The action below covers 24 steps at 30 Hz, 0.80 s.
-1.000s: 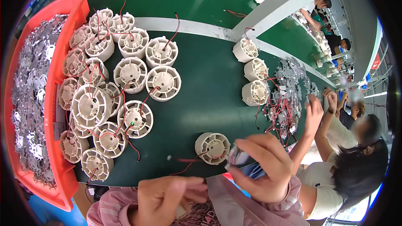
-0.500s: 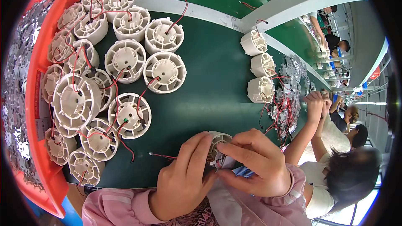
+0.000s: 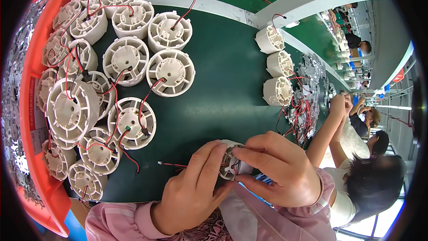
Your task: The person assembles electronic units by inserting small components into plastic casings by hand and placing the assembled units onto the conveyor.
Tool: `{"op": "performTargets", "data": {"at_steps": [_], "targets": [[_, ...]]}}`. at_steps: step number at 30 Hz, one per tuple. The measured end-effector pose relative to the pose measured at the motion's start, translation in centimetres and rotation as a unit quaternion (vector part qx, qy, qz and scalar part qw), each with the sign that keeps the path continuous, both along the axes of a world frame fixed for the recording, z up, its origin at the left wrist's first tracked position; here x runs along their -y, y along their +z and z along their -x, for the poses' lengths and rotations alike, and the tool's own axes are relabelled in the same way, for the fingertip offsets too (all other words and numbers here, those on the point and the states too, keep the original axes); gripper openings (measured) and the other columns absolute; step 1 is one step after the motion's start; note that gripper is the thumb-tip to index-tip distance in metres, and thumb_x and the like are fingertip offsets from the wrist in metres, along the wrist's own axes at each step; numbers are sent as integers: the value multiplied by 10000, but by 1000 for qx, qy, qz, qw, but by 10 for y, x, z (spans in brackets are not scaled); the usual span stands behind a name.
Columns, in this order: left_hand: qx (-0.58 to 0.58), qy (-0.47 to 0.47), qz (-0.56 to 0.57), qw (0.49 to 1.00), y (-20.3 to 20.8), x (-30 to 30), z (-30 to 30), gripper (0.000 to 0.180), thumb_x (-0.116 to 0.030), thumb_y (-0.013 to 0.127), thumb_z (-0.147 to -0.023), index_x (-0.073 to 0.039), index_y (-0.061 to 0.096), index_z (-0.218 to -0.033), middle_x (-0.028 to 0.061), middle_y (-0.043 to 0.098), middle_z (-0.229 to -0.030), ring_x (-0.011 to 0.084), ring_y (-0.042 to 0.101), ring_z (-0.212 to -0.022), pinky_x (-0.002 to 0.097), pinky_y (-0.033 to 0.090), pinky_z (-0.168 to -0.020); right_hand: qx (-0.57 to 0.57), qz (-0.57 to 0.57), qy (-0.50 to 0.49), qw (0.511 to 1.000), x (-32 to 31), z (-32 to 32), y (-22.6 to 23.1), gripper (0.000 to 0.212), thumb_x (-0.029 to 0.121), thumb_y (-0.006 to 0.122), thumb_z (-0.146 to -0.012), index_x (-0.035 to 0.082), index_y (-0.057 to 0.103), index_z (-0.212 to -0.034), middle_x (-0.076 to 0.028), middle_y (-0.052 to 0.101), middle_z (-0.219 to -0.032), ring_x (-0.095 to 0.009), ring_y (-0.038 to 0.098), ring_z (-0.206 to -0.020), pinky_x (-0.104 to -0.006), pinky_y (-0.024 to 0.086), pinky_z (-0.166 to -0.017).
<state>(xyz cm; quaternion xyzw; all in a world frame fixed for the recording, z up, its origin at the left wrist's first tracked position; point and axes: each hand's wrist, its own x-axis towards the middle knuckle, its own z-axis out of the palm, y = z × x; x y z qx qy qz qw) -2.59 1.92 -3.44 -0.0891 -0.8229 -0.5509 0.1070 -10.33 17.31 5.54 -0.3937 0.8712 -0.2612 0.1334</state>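
A white round plastic housing [image 3: 246, 167] sits between my hands close to my body, at the bottom middle. My left hand [image 3: 189, 192] grips it from the left, fingertips on its rim. My right hand [image 3: 285, 169] holds its other side, with thumb and forefinger pressed at the rim. Thin wires show inside the housing's open face, and a red-and-black lead [image 3: 173, 164] with a small white plug sticks out left, past my left fingers. My fingers hide much of the housing, so what the right fingertips press on cannot be made out.
Several white spoked housings [image 3: 170, 72] with red-and-black leads crowd the green table [image 3: 209, 89] at left. Beside them stands a red bin [image 3: 26, 102] of metal pieces. Three housings [image 3: 277, 91] stand at right near piled metal pieces and wires [image 3: 305, 111]. A co-worker's arms [image 3: 332, 120] reach in there.
My right thumb and fingers have shifted on the housing, which is now tilted a little differently with more of its inside showing. The whole view has shifted slightly.
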Motion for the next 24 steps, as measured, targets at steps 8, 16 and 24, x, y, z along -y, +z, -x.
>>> {"op": "performTargets", "data": {"at_steps": [8, 16, 24], "targets": [[-5, 14, 10, 1000, -2, -3, -1, 672, -59, 798, -631, 34, 509, -1230, 180, 552, -1179, 207, 632, -734, 283, 543, -602, -40, -37, -40, 998, 6, -17, -4, 440, -21, 770, -619, -41, 640, -1039, -144, 574, -946, -236, 573, -725, -297, 475, -594], [16, -38, -1, 999, 0, 2, 1, 643, -145, 746, -712, 85, 456, -1238, 212, 532, -1170, 300, 655, -875, 311, 564, -690, 239, 150, -107, 953, -32, -6, -28, 427, -66, 739, -687, -12, 647, -1101, -113, 542, -1100, -150, 560, -841, -242, 451, -725], [-25, -5, -16, 1000, -8, 0, 0, 616, -62, 788, -675, 35, 515, -1219, 152, 554, -1147, 152, 603, -625, 269, 525, -575, 368, 179, -180, 894, -17, -3, -34, 430, -84, 687, -753, -8, 611, -1170, -96, 538, -1160, -85, 552, -881, -225, 441, -714]]}}
